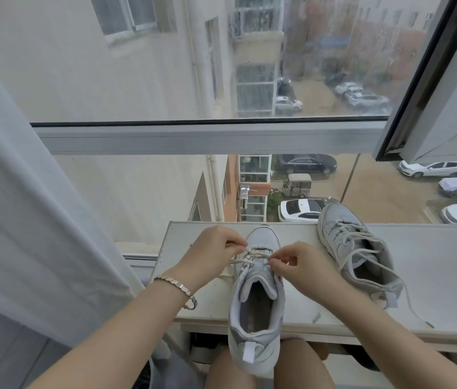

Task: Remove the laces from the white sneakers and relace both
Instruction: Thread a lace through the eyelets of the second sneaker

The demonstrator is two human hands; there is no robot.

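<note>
Lower centre: the lace (pixel 256 255) of the near sneaker (pixel 249 342) is pinched by the left hand (pixel 214 249) and the right hand (pixel 301 266), best drawn evenly.

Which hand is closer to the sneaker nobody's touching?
Right. The right hand sits just left of the untouched sneaker; the left hand is farther, past the middle sneaker.

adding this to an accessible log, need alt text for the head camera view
A person's left hand and right hand each pinch the lace of a white sneaker on a pale window ledge, its heel overhanging the near edge. A second sneaker, loosely laced, lies to the right; parked cars show outside, far below.
</note>
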